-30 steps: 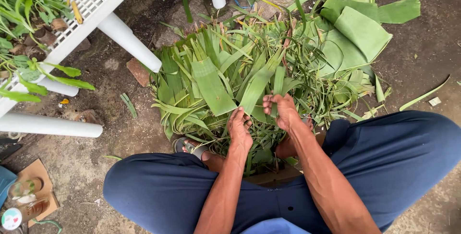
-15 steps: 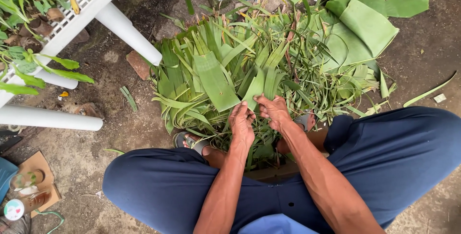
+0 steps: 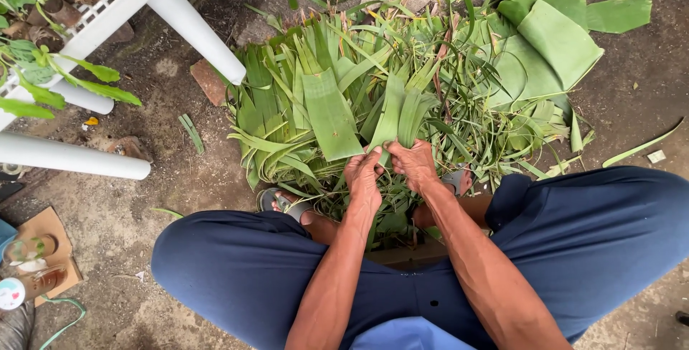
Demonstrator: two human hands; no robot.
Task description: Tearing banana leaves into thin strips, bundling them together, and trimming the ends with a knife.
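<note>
A flat brown cardboard piece (image 3: 44, 239) lies bottom left — beside a round white lid (image 3: 10, 294).

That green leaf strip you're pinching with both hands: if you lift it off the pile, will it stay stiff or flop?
Likely floppy: the leaf strip is long and thin, and neighbouring strips in the leaf pile curl and droop. Probably light, since the left hand and right hand pinch it by fingertips alone. It may tear lengthwise; many pieces look split along the grain.
</note>
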